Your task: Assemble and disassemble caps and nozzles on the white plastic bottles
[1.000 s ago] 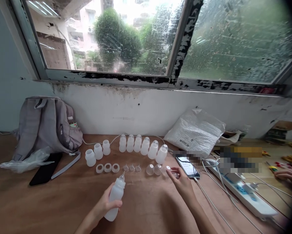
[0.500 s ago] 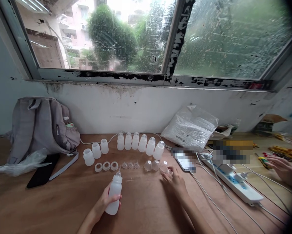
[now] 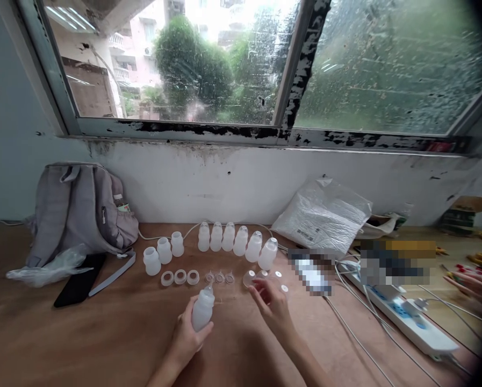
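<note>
My left hand (image 3: pixel 190 328) is wrapped round a frosted baby bottle (image 3: pixel 202 310), tilted, with a clear teat (image 3: pixel 209 288) on top. To its right, my right hand (image 3: pixel 271 303) hovers low over the table by several clear bottle caps (image 3: pixel 284 290). Its fingers are slightly curled and apart, with nothing visible between them, and they partly hide the caps behind. Three clear teats (image 3: pixel 220 278) lie in a row beyond the bottle. Left of them are three white collar rings (image 3: pixel 193 277).
Three uncapped bottles (image 3: pixel 152 262) and a curved row of capped bottles (image 3: pixel 241 242) stand behind. A backpack (image 3: pixel 79 209) and black phone (image 3: pixel 79 282) are left. On the right are a plastic mailer (image 3: pixel 325 215), cables, a power strip (image 3: pixel 418 325) and another person's hand (image 3: pixel 464 282).
My right hand has moved left across the caps, uncovering one at the right. The bottle in my left hand has risen and tilted away. The whole view has shifted slightly.
</note>
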`<state>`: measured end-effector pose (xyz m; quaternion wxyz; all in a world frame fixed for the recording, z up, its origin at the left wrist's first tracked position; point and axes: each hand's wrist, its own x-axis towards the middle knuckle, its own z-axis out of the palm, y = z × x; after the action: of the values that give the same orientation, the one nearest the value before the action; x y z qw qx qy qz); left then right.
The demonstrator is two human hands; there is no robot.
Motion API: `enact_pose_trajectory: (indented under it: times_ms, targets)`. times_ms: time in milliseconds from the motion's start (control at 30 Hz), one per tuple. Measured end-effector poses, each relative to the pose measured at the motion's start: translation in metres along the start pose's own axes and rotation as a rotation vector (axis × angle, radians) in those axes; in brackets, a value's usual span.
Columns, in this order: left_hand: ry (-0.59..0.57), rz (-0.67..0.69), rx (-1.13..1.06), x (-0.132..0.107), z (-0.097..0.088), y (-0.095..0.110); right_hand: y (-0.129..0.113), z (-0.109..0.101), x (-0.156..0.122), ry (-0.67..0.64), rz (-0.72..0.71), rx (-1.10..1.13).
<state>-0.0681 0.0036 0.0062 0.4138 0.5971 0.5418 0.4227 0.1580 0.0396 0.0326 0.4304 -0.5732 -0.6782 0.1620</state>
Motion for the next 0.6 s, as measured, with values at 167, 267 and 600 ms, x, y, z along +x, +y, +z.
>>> enact_pose_trajectory:
  times_ms: [167,267,600]
  targets:
    - [0.092,0.146,0.226,0.008,0.016,0.003,-0.043,0.034,-0.002,-0.129,0.006,0.126]
    - [0.060,0.189,0.200,0.010,0.022,-0.003,-0.044,0.050,-0.004,-0.086,0.083,0.208]
    - [0.023,0.140,0.054,0.002,0.026,-0.012,-0.029,0.070,-0.019,-0.140,0.237,0.387]
